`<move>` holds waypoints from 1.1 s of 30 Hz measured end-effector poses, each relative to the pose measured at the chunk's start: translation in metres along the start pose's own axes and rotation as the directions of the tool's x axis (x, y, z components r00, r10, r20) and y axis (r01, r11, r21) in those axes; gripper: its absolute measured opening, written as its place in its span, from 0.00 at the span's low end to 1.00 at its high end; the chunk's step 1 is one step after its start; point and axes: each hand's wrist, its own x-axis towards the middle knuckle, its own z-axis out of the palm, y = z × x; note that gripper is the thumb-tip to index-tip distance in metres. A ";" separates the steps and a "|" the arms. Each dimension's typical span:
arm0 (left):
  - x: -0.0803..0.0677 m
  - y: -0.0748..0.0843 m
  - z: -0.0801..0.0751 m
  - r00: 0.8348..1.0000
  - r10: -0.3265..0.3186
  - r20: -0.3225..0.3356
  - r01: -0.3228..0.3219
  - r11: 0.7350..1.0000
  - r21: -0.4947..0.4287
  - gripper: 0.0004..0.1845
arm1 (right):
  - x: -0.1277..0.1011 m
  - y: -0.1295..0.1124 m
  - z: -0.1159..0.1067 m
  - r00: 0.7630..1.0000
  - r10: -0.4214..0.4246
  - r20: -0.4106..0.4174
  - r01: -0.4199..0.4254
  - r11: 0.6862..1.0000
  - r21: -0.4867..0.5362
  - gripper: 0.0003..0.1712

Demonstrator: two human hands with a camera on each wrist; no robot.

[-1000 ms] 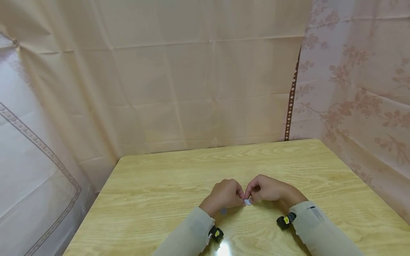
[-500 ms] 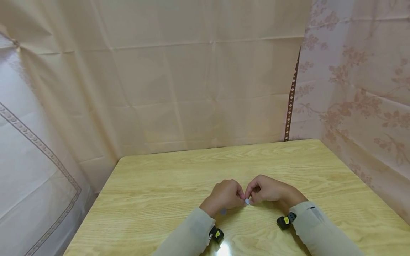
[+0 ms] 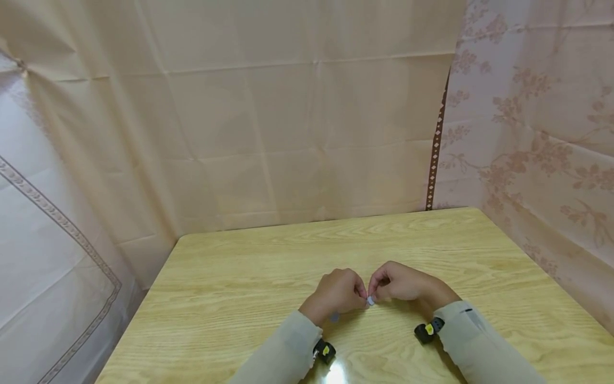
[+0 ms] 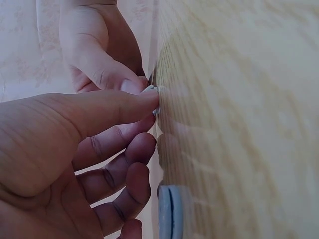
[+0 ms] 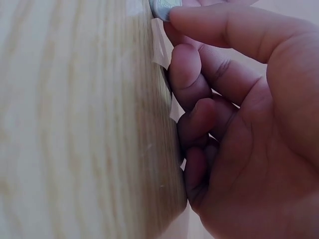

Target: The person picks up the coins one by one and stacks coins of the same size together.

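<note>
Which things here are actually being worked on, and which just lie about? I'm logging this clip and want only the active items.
In use:
left hand
right hand
small grey disc, pinched between both hands

Lying about:
second grey disc, on the wooden table under the left hand

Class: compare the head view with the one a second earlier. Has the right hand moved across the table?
No. The right hand sits at the same spot on the table, fingertips meeting the left hand on a small grey disc.

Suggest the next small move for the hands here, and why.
Probably pull the small grey disc apart: both the left hand and right hand pinch it between fingertips just above the table, and another grey disc already lies there.
</note>
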 end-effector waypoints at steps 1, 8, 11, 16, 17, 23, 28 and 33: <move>0.000 0.000 0.000 1.000 0.000 0.001 0.000 1.000 0.001 0.11 | 0.000 0.000 0.000 1.000 0.000 0.000 0.000 1.000 0.001 0.04; 0.000 0.000 0.000 1.000 -0.004 0.005 0.004 1.000 0.005 0.12 | 0.000 0.002 0.000 1.000 0.013 -0.004 -0.013 1.000 0.018 0.05; 0.000 0.000 0.000 1.000 -0.007 0.001 0.007 1.000 0.000 0.12 | 0.000 0.001 0.001 1.000 0.026 -0.010 -0.026 1.000 0.017 0.05; 0.001 -0.001 0.001 1.000 -0.006 -0.002 0.006 1.000 -0.001 0.12 | 0.002 -0.002 0.003 0.999 0.041 -0.028 -0.041 0.999 -0.001 0.05; 0.001 -0.002 0.001 1.000 -0.005 -0.001 0.005 1.000 -0.001 0.12 | 0.002 -0.002 0.003 0.999 0.044 -0.031 -0.044 0.999 -0.002 0.05; 0.002 -0.002 0.002 1.000 -0.005 -0.009 0.005 1.000 0.016 0.12 | 0.003 -0.003 0.005 0.996 0.074 -0.043 -0.074 0.997 -0.003 0.05; 0.002 -0.002 0.002 1.000 -0.008 -0.020 0.009 1.000 0.029 0.12 | 0.003 -0.002 0.005 0.996 0.071 -0.047 -0.072 0.997 -0.013 0.04; 0.002 -0.002 0.002 1.000 -0.005 -0.025 0.006 0.999 0.034 0.13 | 0.003 -0.001 0.004 0.999 0.035 -0.040 -0.035 0.999 -0.006 0.04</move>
